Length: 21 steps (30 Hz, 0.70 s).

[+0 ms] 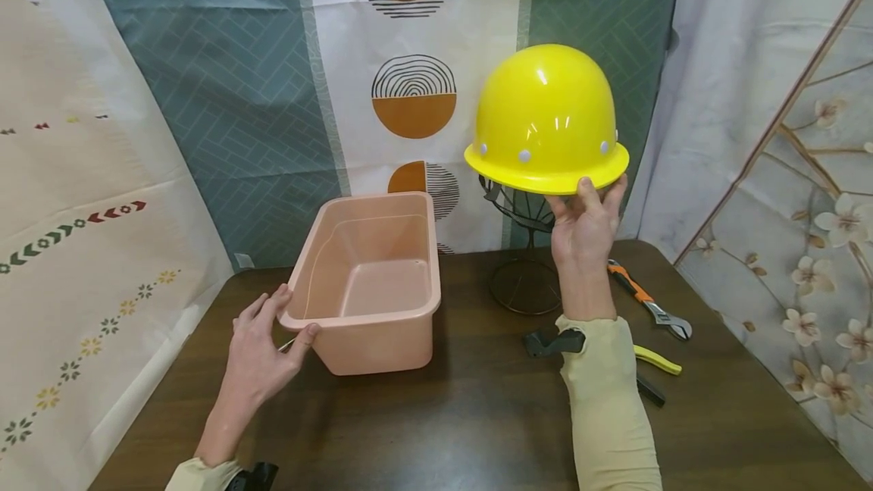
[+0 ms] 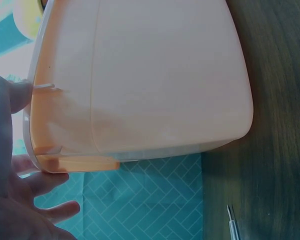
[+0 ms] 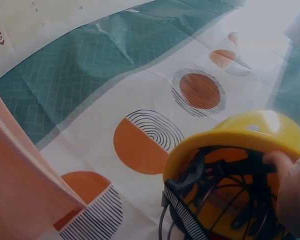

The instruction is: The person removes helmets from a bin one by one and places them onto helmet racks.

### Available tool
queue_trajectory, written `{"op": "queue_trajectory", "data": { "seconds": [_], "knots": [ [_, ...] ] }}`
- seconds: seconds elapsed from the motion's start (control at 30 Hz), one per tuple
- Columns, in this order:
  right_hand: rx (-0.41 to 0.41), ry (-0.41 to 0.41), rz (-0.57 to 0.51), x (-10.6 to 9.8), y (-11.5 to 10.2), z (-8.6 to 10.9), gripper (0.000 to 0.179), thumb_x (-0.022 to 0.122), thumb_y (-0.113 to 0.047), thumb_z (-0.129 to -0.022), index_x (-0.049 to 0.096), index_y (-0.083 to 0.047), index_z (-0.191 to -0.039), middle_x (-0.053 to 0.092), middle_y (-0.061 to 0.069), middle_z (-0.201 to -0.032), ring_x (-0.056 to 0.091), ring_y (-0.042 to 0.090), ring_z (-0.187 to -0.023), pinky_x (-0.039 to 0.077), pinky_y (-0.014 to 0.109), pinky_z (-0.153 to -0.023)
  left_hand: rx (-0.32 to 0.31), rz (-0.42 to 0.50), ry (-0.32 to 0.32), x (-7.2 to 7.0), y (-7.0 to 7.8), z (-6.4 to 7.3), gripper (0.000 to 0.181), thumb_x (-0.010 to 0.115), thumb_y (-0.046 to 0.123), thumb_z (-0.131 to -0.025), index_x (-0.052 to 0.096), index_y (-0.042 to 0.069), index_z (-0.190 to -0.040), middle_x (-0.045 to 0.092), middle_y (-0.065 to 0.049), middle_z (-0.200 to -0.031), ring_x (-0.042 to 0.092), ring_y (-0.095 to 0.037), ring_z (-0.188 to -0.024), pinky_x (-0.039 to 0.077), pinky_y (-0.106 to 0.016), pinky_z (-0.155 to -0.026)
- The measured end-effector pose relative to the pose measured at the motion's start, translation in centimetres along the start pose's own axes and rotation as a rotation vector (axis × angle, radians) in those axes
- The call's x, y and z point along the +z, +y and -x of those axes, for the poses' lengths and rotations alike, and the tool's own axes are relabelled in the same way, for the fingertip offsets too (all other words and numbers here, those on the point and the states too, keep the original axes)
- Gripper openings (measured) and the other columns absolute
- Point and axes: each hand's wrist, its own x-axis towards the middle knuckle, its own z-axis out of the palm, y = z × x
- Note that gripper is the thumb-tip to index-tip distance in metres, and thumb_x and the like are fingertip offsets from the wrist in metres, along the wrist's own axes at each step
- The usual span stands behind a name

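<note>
A yellow hard hat (image 1: 549, 112) is up at the back right, dome upward, its brim tilted slightly. My right hand (image 1: 586, 239) grips the near right part of the brim from below. Black straps (image 3: 187, 212) hang inside the shell in the right wrist view. Directly behind and under the hat stands a black wire stand (image 1: 530, 239) with a round base, its top overlapped by the hat. My left hand (image 1: 255, 351) holds the near left corner of a pink plastic basin (image 1: 382, 343), thumb and fingers on either side of the rim.
On the right of the brown table (image 1: 436, 438) lie an adjustable wrench (image 1: 644, 298) with an orange grip and a yellow-handled tool (image 1: 656, 359), partly behind my right sleeve. A thin pointed metal tool (image 2: 233, 227) lies left of the basin. Patterned cloths hang behind the table.
</note>
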Motion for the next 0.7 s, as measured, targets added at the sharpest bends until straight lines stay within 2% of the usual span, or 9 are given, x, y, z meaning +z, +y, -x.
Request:
{"op": "queue_trajectory", "data": {
  "seconds": [0.17, 0.43, 0.7],
  "knots": [
    [0.004, 0.0, -0.005, -0.5, 0.2, 0.2, 0.062, 0.048, 0.011, -0.099, 0.031, -0.017, -0.151, 0.053, 0.014, -0.129, 0.061, 0.031, -0.115, 0.055, 0.045, -0.079, -0.009, -0.007, -0.011, 0.0, -0.1, 0.1, 0.07, 0.078, 0.033, -0.082, 0.054, -0.004, -0.137, 0.05, -0.025, -0.144, 0.038, -0.054, -0.131, 0.015, -0.083, -0.099],
    [0.008, -0.017, -0.015, -1.4, 0.5, 0.9, 0.061, 0.043, 0.011, -0.101, 0.027, -0.017, -0.154, 0.05, 0.014, -0.13, 0.062, 0.028, -0.108, 0.056, 0.044, -0.078, -0.024, -0.018, -0.022, 0.0, 0.0, 0.1, 0.07, 0.077, 0.033, -0.082, 0.053, -0.003, -0.137, 0.05, -0.025, -0.144, 0.038, -0.054, -0.132, 0.015, -0.083, -0.098],
    [0.023, -0.008, -0.018, -2.3, 0.6, 1.3, 0.063, 0.046, 0.011, -0.1, 0.029, -0.02, -0.153, 0.051, 0.015, -0.131, 0.064, 0.029, -0.107, 0.054, 0.045, -0.082, -0.02, -0.016, -0.02, -0.1, 0.2, 0.0, 0.07, 0.078, 0.033, -0.082, 0.054, -0.003, -0.137, 0.05, -0.025, -0.144, 0.038, -0.054, -0.132, 0.016, -0.083, -0.097]
  ]
}}
